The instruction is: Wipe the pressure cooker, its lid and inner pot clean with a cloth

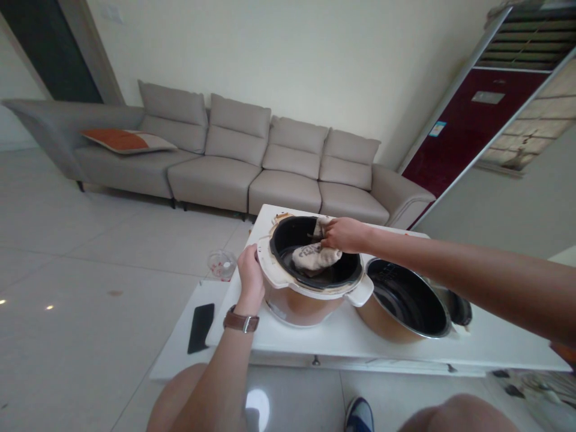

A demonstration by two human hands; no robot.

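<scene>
A rice cooker body [299,306] with a white rim and a dark inside stands on the white table, its lid not seen on it. My left hand [251,273] grips the cooker's white rim at the left side. Inside the cooker's opening, my right hand [339,235] is closed on a pale cloth [317,257] with dark marks, part of which hangs down against the dark interior. Brownish stains show along the rim. Right of the cooker, a dark-lined inner pot [407,297] sits tilted on the table, below my right forearm.
The white table [288,345] has drawers with small knobs. A black phone-like slab [200,328] lies on a lower white surface at the left. Near it is a clear plastic container [222,264]. A grey sofa [288,189] stands behind, with an orange cushion [121,140].
</scene>
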